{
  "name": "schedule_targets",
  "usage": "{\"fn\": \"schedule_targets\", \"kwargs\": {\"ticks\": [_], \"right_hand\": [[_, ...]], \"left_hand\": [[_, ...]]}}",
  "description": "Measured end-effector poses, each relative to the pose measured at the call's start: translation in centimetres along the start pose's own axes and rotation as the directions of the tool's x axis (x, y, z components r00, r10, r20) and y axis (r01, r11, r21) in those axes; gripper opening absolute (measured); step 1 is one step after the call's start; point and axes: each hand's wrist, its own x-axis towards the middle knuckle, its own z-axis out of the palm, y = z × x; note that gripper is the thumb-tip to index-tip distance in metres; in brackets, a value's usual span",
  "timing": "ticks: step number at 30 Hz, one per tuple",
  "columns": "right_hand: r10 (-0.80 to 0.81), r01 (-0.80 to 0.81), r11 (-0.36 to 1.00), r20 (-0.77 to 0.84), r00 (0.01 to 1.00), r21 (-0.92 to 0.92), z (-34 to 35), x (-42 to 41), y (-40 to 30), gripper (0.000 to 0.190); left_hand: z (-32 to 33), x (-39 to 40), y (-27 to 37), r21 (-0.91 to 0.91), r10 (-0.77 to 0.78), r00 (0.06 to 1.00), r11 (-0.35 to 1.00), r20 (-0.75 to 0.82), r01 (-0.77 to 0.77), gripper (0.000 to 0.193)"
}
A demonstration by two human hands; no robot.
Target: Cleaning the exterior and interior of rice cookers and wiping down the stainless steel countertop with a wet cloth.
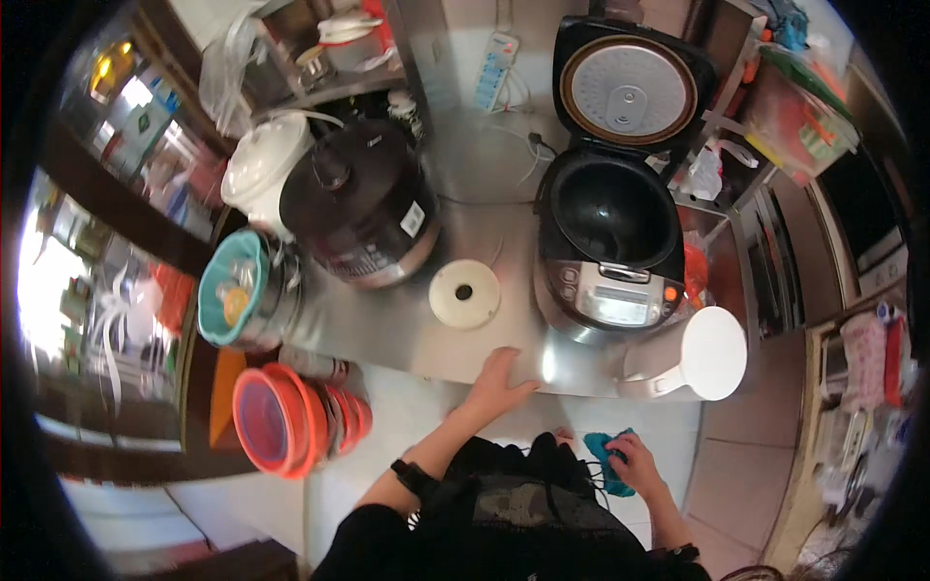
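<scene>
My left hand is at the front edge of the stainless steel counter, fingers apart and holding nothing. Beyond it lies a round cream disc with a dark centre. My right hand grips a teal cloth low in front of the counter, beside my body. A rice cooker stands with its lid raised, and its dark bowl shows no food. Right of it, a white pitcher with a flat top stands near the counter's front edge.
A dark pressure cooker and a white lidded pot stand at the left. Near them are a teal scalloped basin and, lower, red plastic basins. A power strip with cords is at the back. Shelves flank the counter.
</scene>
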Motion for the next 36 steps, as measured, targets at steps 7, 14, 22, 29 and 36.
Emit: {"fn": "schedule_targets", "kwargs": {"ticks": [7,14,22,29,36], "right_hand": [[-0.137,0.162,0.944,-0.105,0.985,0.287,7.0,11.6,-11.8,0.031],[-0.114,0.142,0.988,-0.320,0.941,0.064,8.7,26.8,-19.8,0.028],[-0.085,0.057,0.803,-0.020,0.996,-0.594,11.5,37.5,-20.9,0.034],[0.007,0.051,0.797,0.094,0.996,-0.601,11.9,38.0,-20.3,0.044],[-0.034,0.035,0.808,0.012,0.999,-0.589,11.6,38.2,-19.2,0.043]], "left_hand": [[-9.3,-0.6,-13.1,0.271,0.146,0.969,0.958,-0.197,-0.090,0.086],[-12.8,4.3,-13.3,0.408,0.099,0.991,0.911,-0.085,-0.056,0.109],[-11.5,7.7,-12.1,0.477,-0.066,0.997,0.878,0.032,0.043,0.123],[-10.2,8.5,-12.5,0.554,-0.119,0.993,0.827,0.011,0.093,0.125],[-9.4,9.7,-11.9,0.546,-0.064,0.995,0.832,-0.078,0.097,0.120]]}}
